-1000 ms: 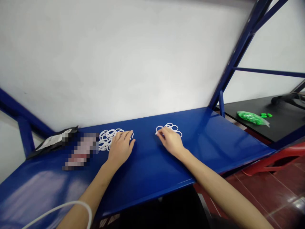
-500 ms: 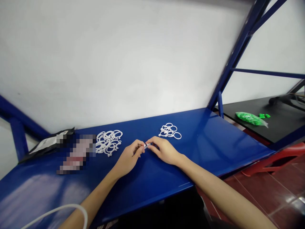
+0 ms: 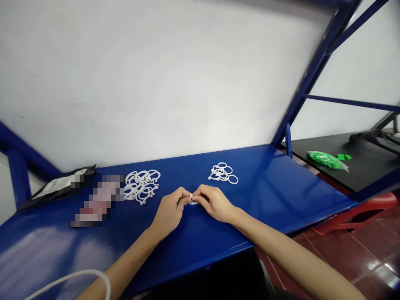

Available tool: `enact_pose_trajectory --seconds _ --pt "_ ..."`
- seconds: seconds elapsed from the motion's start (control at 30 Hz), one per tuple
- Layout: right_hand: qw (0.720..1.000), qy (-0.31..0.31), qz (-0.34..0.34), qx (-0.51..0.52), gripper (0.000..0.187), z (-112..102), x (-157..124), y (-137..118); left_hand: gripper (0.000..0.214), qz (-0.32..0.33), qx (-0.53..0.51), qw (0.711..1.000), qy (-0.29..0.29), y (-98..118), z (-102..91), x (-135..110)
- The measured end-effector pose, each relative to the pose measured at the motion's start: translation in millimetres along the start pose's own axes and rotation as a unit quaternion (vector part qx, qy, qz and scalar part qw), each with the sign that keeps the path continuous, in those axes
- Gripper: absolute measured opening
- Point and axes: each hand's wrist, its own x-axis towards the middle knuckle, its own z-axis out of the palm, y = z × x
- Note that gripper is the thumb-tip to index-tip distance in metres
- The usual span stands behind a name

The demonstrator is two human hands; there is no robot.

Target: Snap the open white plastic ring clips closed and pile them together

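My left hand (image 3: 170, 210) and my right hand (image 3: 212, 203) meet over the middle of the blue shelf (image 3: 268, 196). Both pinch one small white plastic ring (image 3: 191, 197) between their fingertips, just above the shelf surface. A loose pile of white rings (image 3: 141, 186) lies to the left of my hands, beyond them. A smaller cluster of white rings (image 3: 223, 173) lies behind my right hand, toward the wall.
A black packet (image 3: 59, 186) and a blurred-out object (image 3: 96, 200) lie at the shelf's left. Blue rack posts (image 3: 308, 79) rise at the right. A black table carries a green bag (image 3: 325, 159). A white cable (image 3: 62, 280) loops at the lower left.
A second ago my hands rested on the two ring piles. They drew back toward me and came together, pinching one ring between them.
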Motion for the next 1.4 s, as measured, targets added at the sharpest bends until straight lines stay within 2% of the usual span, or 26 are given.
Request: enact_pose_trajectory --seconds 0.13,0.2,0.33,0.4,0.47,0.5,0.57,0.67,0.77,0.9,0.97,1.07,1.13,1.2,1.33,1.4 --pt "0.997 -0.023 -0.03 -0.074 0.015 1 -3 0 0.022 0.088 0.049 0.995 0.003 -5 2.4 -4" --pt "0.995 -0.025 -0.035 -0.093 0.015 4 -3 0 0.024 0.108 0.069 0.992 0.002 -8 1.8 -3" --pt "0.992 0.014 -0.006 -0.125 0.015 4 3 8 0.022 0.133 0.173 0.976 0.005 -14 -14.7 8" --pt "0.983 0.061 0.028 -0.171 0.016 -4 7 15 0.026 0.118 0.283 0.951 0.047 -22 -30.9 13" --pt "0.961 0.117 0.079 -0.24 0.016 -17 9 24 0.031 0.056 0.4 0.91 0.094 -34 -48.1 15" --pt "0.946 0.134 0.111 -0.273 0.017 -24 9 29 0.033 0.027 0.445 0.89 0.096 -41 -55.7 15" --pt "0.918 0.141 0.167 -0.33 0.015 -37 9 37 0.032 -0.007 0.498 0.865 0.066 -54 -66.8 12" --pt "0.901 0.141 0.198 -0.359 0.021 -45 6 41 0.032 -0.013 0.511 0.858 0.038 -64 -72.2 9" --pt "0.915 0.149 0.161 -0.338 0.021 -39 6 37 0.03 -0.013 0.484 0.873 0.047 -59 -69.6 10" --pt "0.951 0.128 0.07 -0.274 0.016 -23 7 29 0.029 -0.031 0.394 0.915 0.079 -39 -62.9 15" --pt "0.965 0.106 0.035 -0.238 0.016 -16 7 24 0.028 -0.03 0.305 0.948 0.084 -27 -57.7 16" --pt "0.984 0.068 -0.006 -0.167 0.026 -9 6 14 0.028 -0.04 0.129 0.99 0.036 -9 -46.7 15" --pt "0.992 0.047 -0.029 -0.112 0.031 -6 5 9 0.027 -0.06 0.039 0.997 -0.015 -2 -38.3 12" --pt "0.996 0.038 -0.039 -0.064 0.025 -4 5 6 0.024 -0.074 -0.016 0.996 -0.051 2 -30.5 10" --pt "0.999 0.041 -0.027 -0.007 0.014 -1 6 5 0.019 -0.1 -0.095 0.989 -0.043 2 -20.0 8" --pt "0.999 0.041 -0.024 -0.001 0.013 0 5 5 0.017 -0.106 -0.101 0.989 -0.034 1 -17.4 8"
